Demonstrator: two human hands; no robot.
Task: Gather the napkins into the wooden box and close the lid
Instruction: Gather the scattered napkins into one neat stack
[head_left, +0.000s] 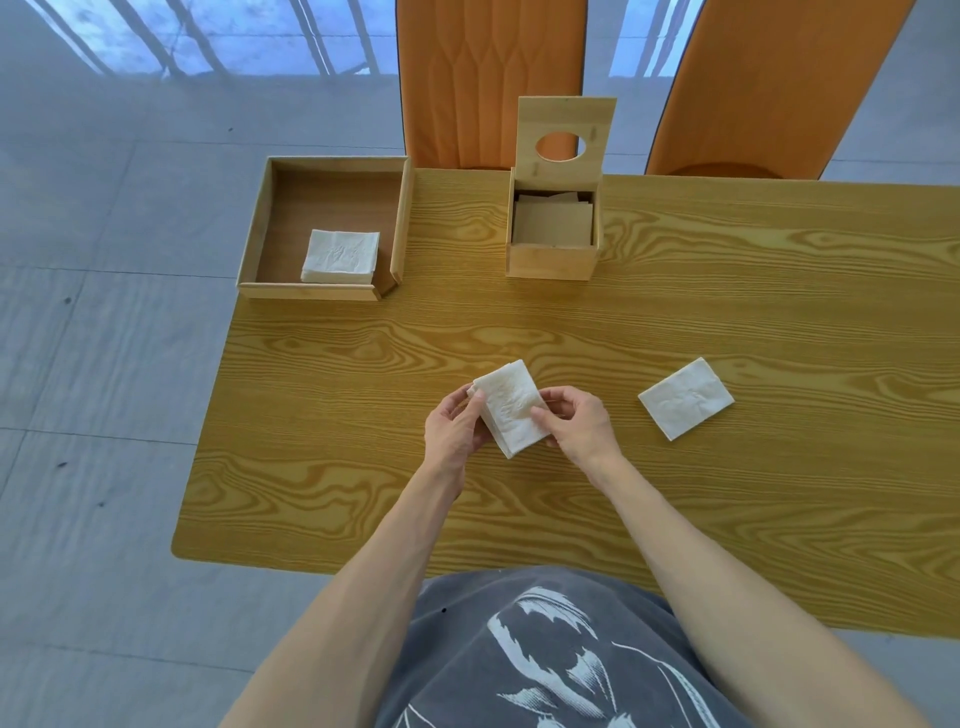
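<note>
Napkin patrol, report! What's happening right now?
Both hands, left hand and right hand, holding napkin stack. Wooden box open. Path clear.

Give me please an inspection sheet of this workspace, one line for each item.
Surface: wood-grain table, flat.
Job's things: wooden box, lid upright, napkins inside; held napkin stack; loose napkin stack on the table; napkin stack in an open wooden tray.
Clutter: nothing seen.
Grippers: left hand and right hand, both in grip on the held stack.
Cables: nothing seen.
Surroundings: two orange chairs behind the table, grey tiled floor.
</note>
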